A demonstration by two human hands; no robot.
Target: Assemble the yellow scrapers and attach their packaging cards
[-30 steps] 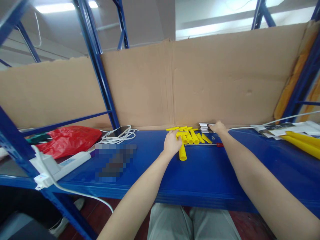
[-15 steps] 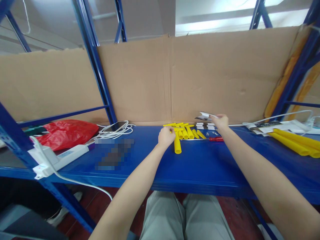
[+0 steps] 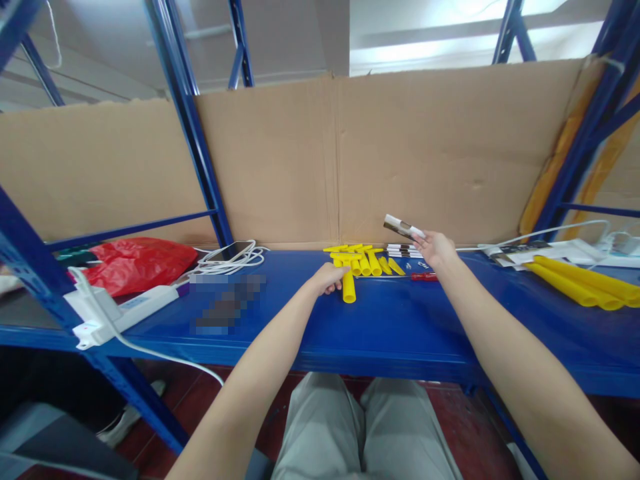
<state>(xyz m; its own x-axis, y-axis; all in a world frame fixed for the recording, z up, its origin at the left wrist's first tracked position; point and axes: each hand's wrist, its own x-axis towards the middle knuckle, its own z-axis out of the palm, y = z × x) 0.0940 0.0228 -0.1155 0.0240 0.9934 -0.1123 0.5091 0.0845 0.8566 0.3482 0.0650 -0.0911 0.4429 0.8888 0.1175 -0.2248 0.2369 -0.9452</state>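
My left hand point(image 3: 329, 278) is at the near end of the yellow group, with curled fingers and the thumb and forefinger closed at the upper part of a yellow tube point(image 3: 349, 290). The tube points toward me on the blue shelf. Raised above the shelf, my right hand point(image 3: 436, 249) pinches one end of a slim white-and-dark strip point(image 3: 399, 225), which tilts up to the left. Below it lies a stack of similar white-and-dark pieces point(image 3: 401, 251). Several short yellow tubes point(image 3: 370, 263) and flat yellow pieces point(image 3: 396, 266) lie between my hands.
A red-handled tool point(image 3: 424, 277) and small bits point(image 3: 423, 265) lie near my right wrist. Longer yellow tubes point(image 3: 575, 283) rest at the right. At the left are a red bag point(image 3: 143, 265), a white power strip point(image 3: 133, 313) and coiled cable point(image 3: 235, 260). Cardboard point(image 3: 280, 167) stands behind.
My right hand has turned and tilted the strip upward, so its face now shows. The left hand has lowered slightly from a pinch above the tube to its side.
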